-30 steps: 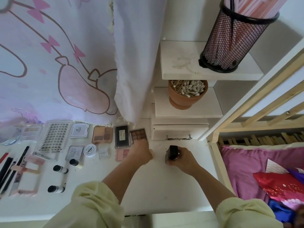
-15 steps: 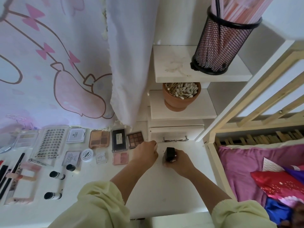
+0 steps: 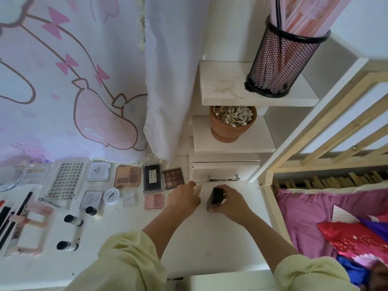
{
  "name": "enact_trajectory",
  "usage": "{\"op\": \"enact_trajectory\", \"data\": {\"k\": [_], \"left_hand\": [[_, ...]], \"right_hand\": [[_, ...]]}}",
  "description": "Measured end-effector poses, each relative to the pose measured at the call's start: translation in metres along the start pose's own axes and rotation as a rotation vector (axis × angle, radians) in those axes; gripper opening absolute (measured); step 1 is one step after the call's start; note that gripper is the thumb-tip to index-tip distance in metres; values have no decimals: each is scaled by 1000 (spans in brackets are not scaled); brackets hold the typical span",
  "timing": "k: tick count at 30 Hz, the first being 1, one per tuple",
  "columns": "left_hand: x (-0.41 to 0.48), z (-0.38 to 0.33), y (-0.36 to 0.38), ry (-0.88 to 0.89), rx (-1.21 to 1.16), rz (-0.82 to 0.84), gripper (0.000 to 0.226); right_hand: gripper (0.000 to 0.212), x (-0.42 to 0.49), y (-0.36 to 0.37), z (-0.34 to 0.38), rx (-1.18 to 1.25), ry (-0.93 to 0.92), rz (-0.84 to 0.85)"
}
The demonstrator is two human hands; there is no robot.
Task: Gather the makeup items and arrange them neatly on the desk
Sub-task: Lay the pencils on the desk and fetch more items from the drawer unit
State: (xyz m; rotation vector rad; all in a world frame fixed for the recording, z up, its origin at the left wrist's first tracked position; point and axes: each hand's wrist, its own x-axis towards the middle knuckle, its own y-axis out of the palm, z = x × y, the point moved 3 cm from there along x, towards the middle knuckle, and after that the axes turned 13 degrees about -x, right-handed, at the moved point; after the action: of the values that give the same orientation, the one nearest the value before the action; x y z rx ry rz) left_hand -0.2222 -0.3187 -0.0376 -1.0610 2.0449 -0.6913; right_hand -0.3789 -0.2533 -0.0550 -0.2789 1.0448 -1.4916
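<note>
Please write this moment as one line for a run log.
left hand: beside brown palette, grip unclear | right hand: grips black-capped bottle on desk

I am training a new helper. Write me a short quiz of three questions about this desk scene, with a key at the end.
1. True or false: the right hand grips a small black-topped container.
2. What fills the clay pot? A) cotton swabs B) brushes C) lipsticks
3. Fill the gap with "higher" or "lower": the black mesh cup stands ___ than the clay pot.
Key: 1 true; 2 A; 3 higher.
</note>
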Motion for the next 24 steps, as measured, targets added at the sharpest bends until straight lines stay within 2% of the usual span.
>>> {"op": "enact_trajectory", "data": {"k": [3,6,11,14,18,24], "left_hand": [[-12,2,-9,3,-14,-24,56],[-37,8,-24,15,-45,-110,56],[-91,32,-62,2,-130,-235,42],[-135,57,-95,-26,-159,-326,39],[-214,106,-140,-113,-157,-486,32],[-383,215,-166,-357,-199,-739,31]], "right_hand": [[67,-13,-15,13,-45,-43,-22],[66,-37,-27,33,-83,-79,-118],[42,-69,-24,92,-284,-245,-310],[32,-87,-2,148,-383,-386,-309],[26,-114,50,226,-389,-562,-262],[42,-226,170,321,-382,-821,-121]]}}
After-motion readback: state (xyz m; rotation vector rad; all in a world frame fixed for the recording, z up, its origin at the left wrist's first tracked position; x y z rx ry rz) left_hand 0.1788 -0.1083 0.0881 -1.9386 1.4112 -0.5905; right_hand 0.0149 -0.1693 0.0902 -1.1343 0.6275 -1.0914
